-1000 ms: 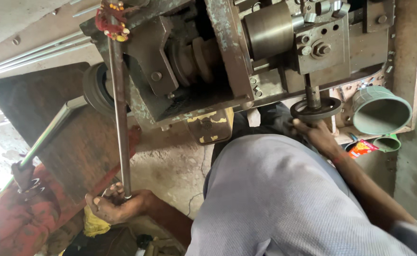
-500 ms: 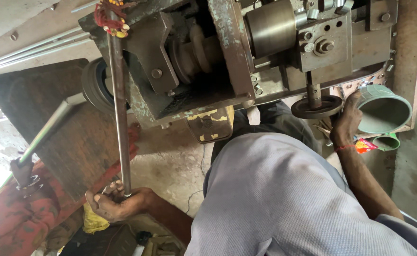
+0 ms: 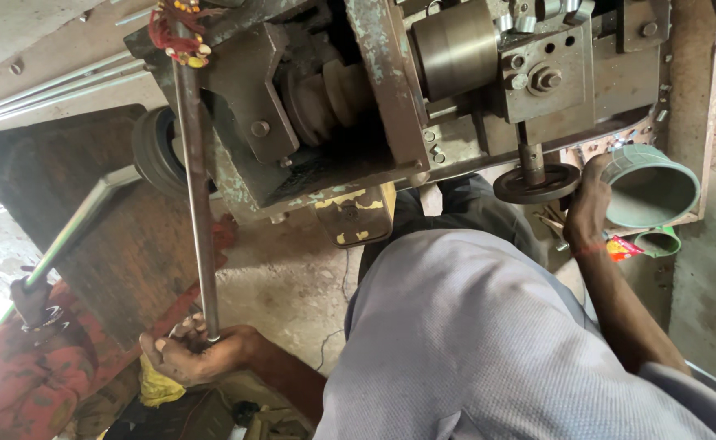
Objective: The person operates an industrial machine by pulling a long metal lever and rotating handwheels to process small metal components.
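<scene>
My left hand [image 3: 191, 354] is closed around the lower end of a long steel rod [image 3: 197, 204]. The rod runs up to the grey-green machine [image 3: 358, 98], under a red and yellow tassel [image 3: 175, 33]. My right hand [image 3: 590, 200] sits just right of the small black handwheel [image 3: 535, 183]. Its fingers curl over the left rim of a green plastic cup [image 3: 651, 187]. My grey shirt [image 3: 488, 342] fills the lower middle of the view.
The machine shows a stepped pulley [image 3: 325, 94] and a steel cylinder [image 3: 456, 45]. At the left, another person in red patterned cloth [image 3: 16, 383] grips a slanted metal tube [image 3: 73, 228]. A dark board [image 3: 89, 204] leans behind it. Below is a concrete floor [image 3: 293, 277].
My right hand left the handwheel and moved right and up to the green cup's rim. My left hand kept its hold on the rod.
</scene>
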